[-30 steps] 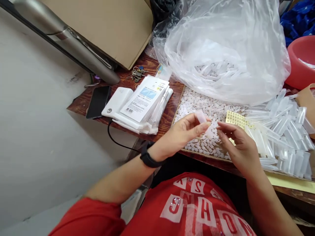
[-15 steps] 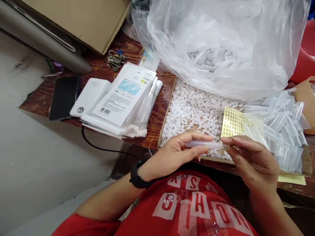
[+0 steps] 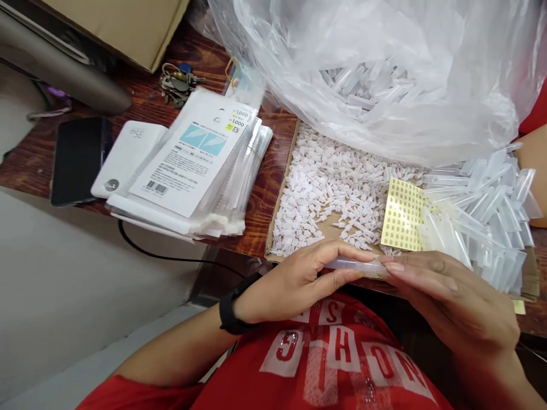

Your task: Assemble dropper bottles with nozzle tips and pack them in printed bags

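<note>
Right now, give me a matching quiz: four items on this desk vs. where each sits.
Items:
1. clear plastic tube
2. yellow sticker sheet
3. black phone
4. keys

Places:
A. far edge of the desk, beside the cardboard box
B. flat at the desk's left end, next to the white power bank
C. pinched between left hand and right hand
D. in the cardboard tray, between small white caps and piled tubes

Pairs: 1-C, 2-D, 3-B, 4-A

Packing workshop: bagged tubes (image 3: 367,85), loose caps (image 3: 325,188).
</note>
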`<state>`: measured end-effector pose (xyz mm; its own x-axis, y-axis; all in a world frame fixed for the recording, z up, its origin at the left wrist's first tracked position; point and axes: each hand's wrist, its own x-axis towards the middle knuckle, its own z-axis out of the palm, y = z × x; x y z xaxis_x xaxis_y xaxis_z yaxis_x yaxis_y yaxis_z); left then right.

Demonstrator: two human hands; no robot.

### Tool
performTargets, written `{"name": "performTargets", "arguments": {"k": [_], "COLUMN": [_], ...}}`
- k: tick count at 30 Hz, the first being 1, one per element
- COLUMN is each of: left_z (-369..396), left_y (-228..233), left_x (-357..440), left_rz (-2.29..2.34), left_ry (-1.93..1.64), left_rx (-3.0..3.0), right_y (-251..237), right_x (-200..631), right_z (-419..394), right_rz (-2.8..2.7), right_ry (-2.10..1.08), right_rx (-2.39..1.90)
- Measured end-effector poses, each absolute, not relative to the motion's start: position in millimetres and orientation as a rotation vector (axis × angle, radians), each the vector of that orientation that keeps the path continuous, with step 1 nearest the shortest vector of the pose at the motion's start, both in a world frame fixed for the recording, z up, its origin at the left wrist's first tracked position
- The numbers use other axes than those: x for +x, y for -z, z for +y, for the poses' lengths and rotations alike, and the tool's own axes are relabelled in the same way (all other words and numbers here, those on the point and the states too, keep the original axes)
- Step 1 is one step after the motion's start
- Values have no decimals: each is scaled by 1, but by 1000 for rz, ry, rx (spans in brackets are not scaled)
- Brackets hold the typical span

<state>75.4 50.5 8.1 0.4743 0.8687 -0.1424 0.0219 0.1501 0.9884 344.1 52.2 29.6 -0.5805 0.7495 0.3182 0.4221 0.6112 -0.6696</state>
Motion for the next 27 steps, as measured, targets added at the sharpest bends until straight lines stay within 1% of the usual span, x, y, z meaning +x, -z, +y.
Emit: {"name": "performTargets", "arguments": {"k": [5, 9, 15, 18, 22, 27], "left_z": [47, 46, 46, 45, 45, 45], "left_y": [-4, -1, -1, -1, 0, 2], "left_x": [78, 77, 78, 77, 77, 78], "left_rz": [874, 862, 844, 845, 844, 838], "left_ry": [-753, -719, -718, -709, -743, -773], "left_rx": [1133, 944, 927, 972, 1065, 1182], "right_y": [-16, -15, -10, -7, -10, -26], "right_x": [329, 313, 314, 319, 320, 317], "right_z": [43, 42, 46, 50, 51, 44], "right_rz": [-1886, -1603, -1523, -1487, -1530, -1760], "right_ry": [-798, -854, -1043, -1079, -1022, -803], "right_rx": [-1016, -1113, -1039, -1025, -1028, -1093]}}
